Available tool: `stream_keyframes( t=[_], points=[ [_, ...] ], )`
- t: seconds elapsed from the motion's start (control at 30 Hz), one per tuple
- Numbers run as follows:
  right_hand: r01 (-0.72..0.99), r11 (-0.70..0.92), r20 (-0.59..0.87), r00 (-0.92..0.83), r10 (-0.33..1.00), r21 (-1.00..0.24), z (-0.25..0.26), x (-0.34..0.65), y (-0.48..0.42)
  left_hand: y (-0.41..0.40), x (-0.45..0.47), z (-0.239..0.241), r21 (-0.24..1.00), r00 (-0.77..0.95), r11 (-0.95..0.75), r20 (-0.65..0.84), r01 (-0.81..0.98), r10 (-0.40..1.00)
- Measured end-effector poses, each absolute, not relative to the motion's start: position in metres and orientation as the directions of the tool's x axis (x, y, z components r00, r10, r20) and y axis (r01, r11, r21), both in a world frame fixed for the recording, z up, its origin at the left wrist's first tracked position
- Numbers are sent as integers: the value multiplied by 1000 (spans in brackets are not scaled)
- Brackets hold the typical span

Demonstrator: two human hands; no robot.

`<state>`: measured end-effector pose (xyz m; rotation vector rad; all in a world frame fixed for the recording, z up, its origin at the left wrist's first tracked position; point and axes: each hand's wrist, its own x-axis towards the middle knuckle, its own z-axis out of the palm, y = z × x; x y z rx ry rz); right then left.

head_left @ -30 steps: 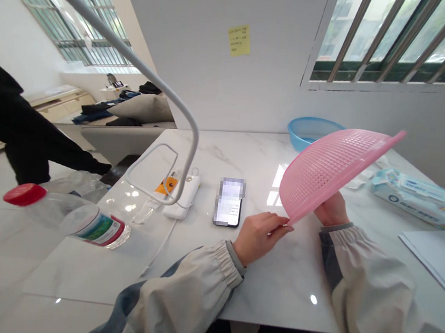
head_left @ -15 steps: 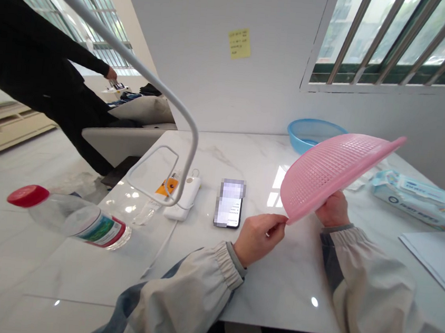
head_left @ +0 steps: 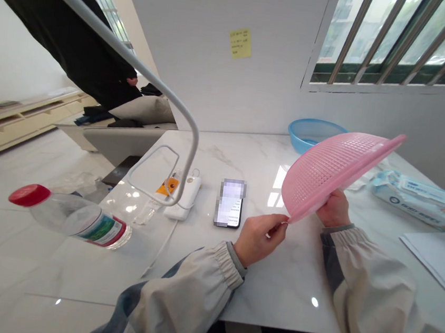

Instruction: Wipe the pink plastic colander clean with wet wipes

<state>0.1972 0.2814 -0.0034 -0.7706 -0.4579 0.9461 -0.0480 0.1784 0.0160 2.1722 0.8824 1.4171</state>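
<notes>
A pink plastic colander (head_left: 329,170) with a mesh wall is held tilted above the white marbled table (head_left: 272,293), its rim slanting up to the right. My left hand (head_left: 260,240) pinches the lower left end of the rim between thumb and fingers. On the underside, my right hand (head_left: 335,209) grips the colander near its rim; its fingertips are partly hidden behind the pink plastic. Just left of my left hand lies a phone (head_left: 234,210) with a lit, partly blurred screen. Behind the colander stands a blue basin (head_left: 305,135), partly covered by it.
A large red-capped bottle (head_left: 81,220) stands at the left. Near it are a white power strip (head_left: 183,197) and a curved white stand arm (head_left: 181,109). At the right lie a wipes pack (head_left: 418,197) and paper (head_left: 435,258). A person in black (head_left: 73,29) stands beyond.
The person in black at the far left has shifted and lowered an arm. My hands and the colander are almost unmoved.
</notes>
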Motion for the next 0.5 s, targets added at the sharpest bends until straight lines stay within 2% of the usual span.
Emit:
stream_keyframes(
  t=[0.2, 0.5],
  points=[
    [-588, 365, 11, 518, 856, -722, -2, 195, 279, 178, -48, 14, 679, 296, -682, 616, 272, 730],
    [-547, 328, 10, 503, 864, -770, 0, 197, 279, 179, -48, 13, 678, 324, -678, 598, 284, 733]
  ],
)
